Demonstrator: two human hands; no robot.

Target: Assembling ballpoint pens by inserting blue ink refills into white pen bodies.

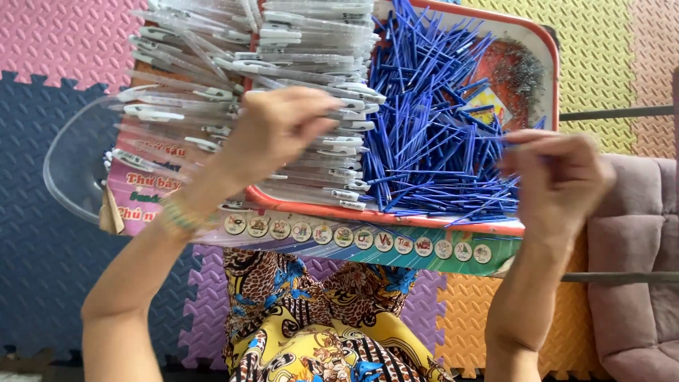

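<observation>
Resting over the near edge of a stack of clear pen barrels (283, 78), the left hand (276, 131) is seen from the back, its fingers curled down onto the barrels — whether one barrel is actually pinched in the grip cannot be told, since the fingertips are hidden. A beaded bracelet (180, 216) is worn at that wrist. The barrels, transparent with white clips, are piled in rough rows across the left half of a red-rimmed tray (396, 218).

The right hand (559, 177) is held just off the tray's right edge, its grip closed to a loose fist with the fingers bunched together. A thin blue refill (513, 136) appears to be caught at the fingertips, though the blur leaves that uncertain.

A heap of blue pen refills (424, 120) fills the middle and right of the tray, lying crosswise in all directions, just beside the barrels and touching them along the centre line. A small patch of fine metal parts (520, 74) is seen in the tray's far right corner.

The tray is carried on a small bench (424, 251) with a printed, colourful edge, set over the person's lap, where patterned yellow and brown cloth (318, 318) shows. A clear plastic container (71, 166) juts out at the left. Foam floor mats (49, 42) in pink, blue, purple and orange lie beneath, and a mauve cushion (636, 283) sits at the right.
</observation>
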